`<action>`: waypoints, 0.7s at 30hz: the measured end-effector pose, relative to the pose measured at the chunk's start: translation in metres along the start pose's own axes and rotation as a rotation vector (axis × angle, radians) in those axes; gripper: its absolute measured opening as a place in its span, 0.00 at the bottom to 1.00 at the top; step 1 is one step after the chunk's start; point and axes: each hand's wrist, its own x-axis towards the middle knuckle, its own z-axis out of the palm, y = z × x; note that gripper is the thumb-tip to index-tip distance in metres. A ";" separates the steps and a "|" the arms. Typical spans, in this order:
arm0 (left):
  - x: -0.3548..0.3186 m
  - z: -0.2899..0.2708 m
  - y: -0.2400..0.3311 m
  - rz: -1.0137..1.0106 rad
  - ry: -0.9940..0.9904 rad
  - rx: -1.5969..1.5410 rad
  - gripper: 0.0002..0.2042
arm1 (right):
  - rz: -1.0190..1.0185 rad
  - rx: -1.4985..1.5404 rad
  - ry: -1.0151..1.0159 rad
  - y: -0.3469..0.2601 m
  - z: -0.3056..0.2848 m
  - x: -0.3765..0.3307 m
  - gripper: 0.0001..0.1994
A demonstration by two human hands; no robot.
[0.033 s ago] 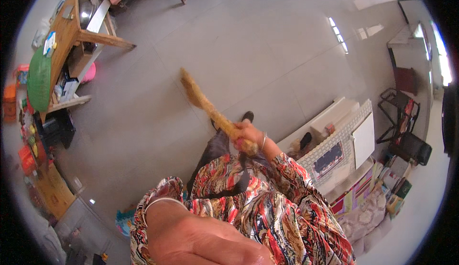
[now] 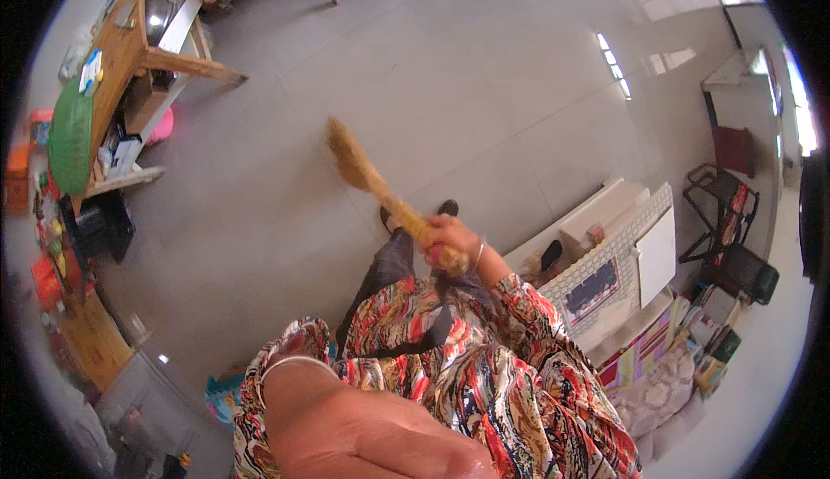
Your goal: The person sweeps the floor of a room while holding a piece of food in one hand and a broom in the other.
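Note:
My right hand (image 2: 454,244) is wrapped round the handle end of a yellow straw broom (image 2: 353,161), in front of my legs. The broom slants away to the far left, and its brush end is over the grey tiled floor. A bangle circles the right wrist. Close to the camera at the lower edge is my left hand (image 2: 380,436), back side up, with a pale bangle on its wrist. Its fingers are mostly hidden, so I cannot make out whether it holds anything.
A wooden table (image 2: 117,73) with a green cover (image 2: 71,137) stands at left, a pink round item (image 2: 162,126) beneath it. On the right are a low white unit (image 2: 596,220), a folding chair (image 2: 718,202) and stacked books. My shoes (image 2: 448,208) are on the floor.
The broom has turned slightly, its brush end a little farther from me. My right hand keeps its grip, and my left hand stays almost in place.

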 end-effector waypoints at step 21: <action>0.023 0.017 -0.054 0.020 -0.085 -0.056 0.06 | 0.351 0.886 0.503 -0.079 -0.129 -0.113 0.32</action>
